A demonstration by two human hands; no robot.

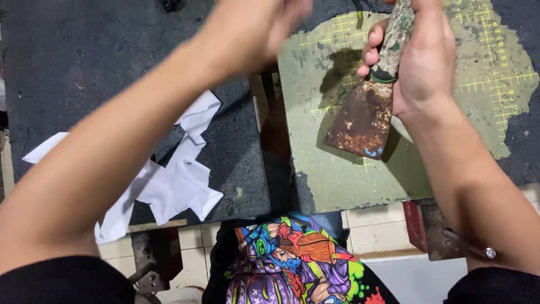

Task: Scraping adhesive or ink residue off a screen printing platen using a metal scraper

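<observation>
Your right hand (419, 62) has its fingers wrapped tight around the handle of the rusty scraper (363, 115), blade pointing down over the green cutting mat (349, 180) near the bench's front edge. Keep that grip firm and the blade flat. Your left hand (253, 28) is blurred, so I cannot tell its fingers.

One rusty scraper (368, 107), two work boards (349, 169), perhaps several white paper scraps (174, 186).
</observation>
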